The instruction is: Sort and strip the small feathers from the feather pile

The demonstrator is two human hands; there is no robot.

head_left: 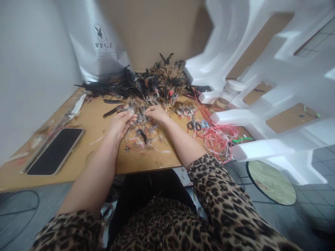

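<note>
My left hand (122, 122) is closed, its thumb and fingers pinching a small brown-and-white feather (130, 104) whose fluffy tip sticks up above them. Just to the right, my right hand (156, 114) is also closed in a pinch over the loose feathers; what its fingertips hold is too small to make out. Grey-brown fluffy feathers (141, 114) lie between and under the two hands. Below them, scattered feather scraps (142, 136) cover part of the wooden tabletop (102, 125). Behind the hands lies a heap of long black feathers (128, 83) beside a large brown feather bunch (171, 75).
A phone (56, 151) lies at the left. On the right are black-handled scissors (194, 125), tangled pink strings (217, 139), a clear jar (231, 92) and white foam packing (251, 146). A silver bag (102, 59) stands behind. Short brown feather bundles (185, 108) lie near my right wrist.
</note>
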